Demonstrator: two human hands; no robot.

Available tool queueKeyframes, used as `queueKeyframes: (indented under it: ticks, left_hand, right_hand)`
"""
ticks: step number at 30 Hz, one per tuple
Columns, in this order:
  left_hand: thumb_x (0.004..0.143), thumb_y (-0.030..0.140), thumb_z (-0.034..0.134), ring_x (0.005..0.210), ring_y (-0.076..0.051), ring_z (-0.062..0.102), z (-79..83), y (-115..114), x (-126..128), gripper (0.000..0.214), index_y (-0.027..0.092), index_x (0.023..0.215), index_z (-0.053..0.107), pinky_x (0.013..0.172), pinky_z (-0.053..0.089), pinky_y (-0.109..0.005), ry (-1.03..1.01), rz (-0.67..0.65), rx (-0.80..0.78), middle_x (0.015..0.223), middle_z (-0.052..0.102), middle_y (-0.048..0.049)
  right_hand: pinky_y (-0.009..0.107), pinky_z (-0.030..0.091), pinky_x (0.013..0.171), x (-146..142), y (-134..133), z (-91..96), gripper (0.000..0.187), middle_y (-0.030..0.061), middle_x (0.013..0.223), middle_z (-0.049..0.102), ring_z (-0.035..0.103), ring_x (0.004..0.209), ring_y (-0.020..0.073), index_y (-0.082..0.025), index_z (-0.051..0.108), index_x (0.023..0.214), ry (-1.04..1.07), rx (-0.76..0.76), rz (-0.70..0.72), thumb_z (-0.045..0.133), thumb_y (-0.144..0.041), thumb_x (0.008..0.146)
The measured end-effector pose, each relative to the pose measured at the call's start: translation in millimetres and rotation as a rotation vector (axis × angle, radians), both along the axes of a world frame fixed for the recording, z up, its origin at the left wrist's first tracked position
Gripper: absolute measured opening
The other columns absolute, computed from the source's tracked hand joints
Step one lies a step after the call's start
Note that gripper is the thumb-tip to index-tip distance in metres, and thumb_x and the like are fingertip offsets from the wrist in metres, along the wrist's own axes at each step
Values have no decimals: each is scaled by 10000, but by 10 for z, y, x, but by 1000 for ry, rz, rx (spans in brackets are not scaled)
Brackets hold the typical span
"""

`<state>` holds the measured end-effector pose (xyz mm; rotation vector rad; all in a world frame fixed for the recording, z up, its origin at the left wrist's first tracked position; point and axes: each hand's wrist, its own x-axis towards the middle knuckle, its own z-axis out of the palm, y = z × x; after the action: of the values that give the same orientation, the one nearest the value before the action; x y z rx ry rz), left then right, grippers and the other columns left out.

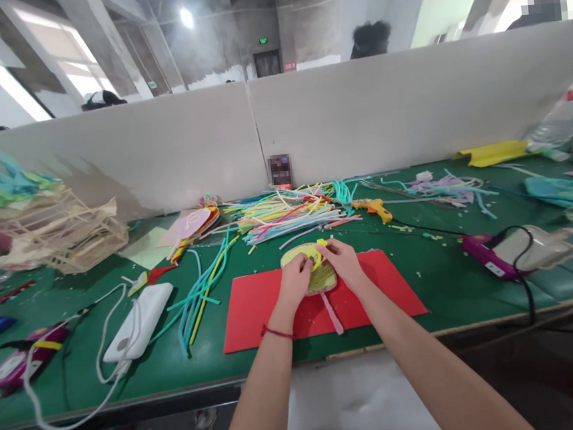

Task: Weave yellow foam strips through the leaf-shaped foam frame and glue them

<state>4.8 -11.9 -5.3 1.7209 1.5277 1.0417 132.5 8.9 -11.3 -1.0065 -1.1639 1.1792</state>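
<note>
A small fan-shaped piece (322, 282) with a yellow-green striped face and a pink handle (332, 315) lies over a red card (387, 285) in front of me. Bent into a loop on its face is a yellow strip (316, 258) that looks like a pipe cleaner. My left hand (296, 280) is closed, its fingertips pinching the loop from the left. From the right, my right hand (343, 261) pinches the same yellow strip near its upper end. My fingers partly hide the strip and the fan's face.
Pipe cleaners (282, 221) are heaped behind the card, beside an orange glue gun (373, 209). A white power bank (139, 321) with cables lies left, along with a wooden stick model (74, 227). A purple device (491, 257) sits right. A pale partition (358, 115) borders the table.
</note>
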Motion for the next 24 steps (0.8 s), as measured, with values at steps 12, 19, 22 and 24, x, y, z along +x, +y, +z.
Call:
queueKeyframes:
  ticks: [12,19,22,24]
  left_hand:
    - [797,345,412,371,-88,348,-62,-5,11,249,192,600,421,411,270,-213,-247,-36,-79,402,360,66]
    - [734,402,531,490,-116,553,-79,38,-20,262,156,821,556,491,415,-219,-569,-21,-66,562,596,-2]
    - [617,274,658,603,-131,611,-86,57,-42,216,156,785,589,559,452,-220,-531,-45,-47,691,647,-24]
    - [614,255,655,627,-137,626,-82,56,-56,185,156,760,600,576,465,-227,-544,-24,-52,726,660,-33]
  right_hand:
    - [254,436,572,11,77,-165,315,-20,634,581,527,570,125,-178,608,767,-81,26,1,705,-416,585]
    - [243,409,538,46,97,-133,323,-31,614,552,485,528,101,-175,591,753,56,-6,-176,709,-416,574]
    - [239,412,537,38,91,-116,329,-32,626,554,479,537,97,-177,589,755,120,-21,-178,722,-408,562]
    - [236,410,535,30,91,-115,325,-35,623,551,474,533,92,-180,593,764,151,-32,-170,725,-401,565]
